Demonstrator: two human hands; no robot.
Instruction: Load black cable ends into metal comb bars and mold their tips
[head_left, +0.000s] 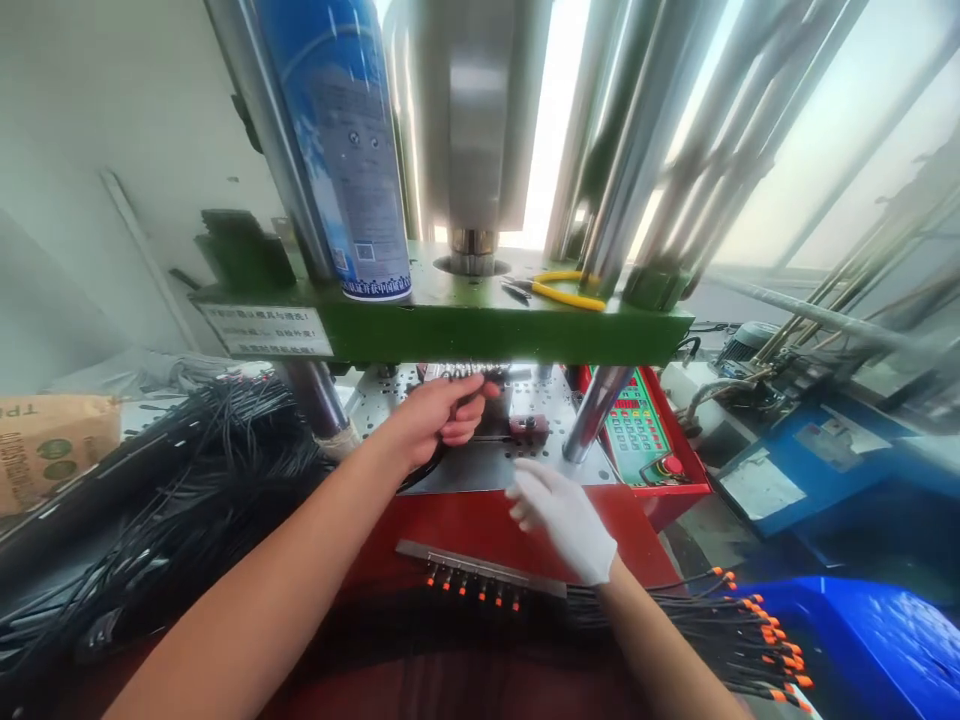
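My left hand [448, 412] is bare and reaches under the green press plate, over the perforated metal bed. Its fingers are curled and its thumb and index finger close together at a dark mold block [491, 412]; what they grip, if anything, is hidden. A black cable [429, 468] curves out below this hand. My right hand [562, 520], in a white glove, hovers before the bed's front edge with its fingers loosely stretched and nothing visible in them. Below it lies a metal strip [480, 568] with several orange-tipped black connectors [463, 590] along it.
The green plate [465, 335] bears a blue spray can [352, 170] and yellow-handled pliers [566, 290]. Steel columns [600, 410] flank the bed. A control panel [637, 430] stands right, above a blue bin [862, 640] and orange-tipped cables [772, 640]. Black cables [232, 460] heap up left.
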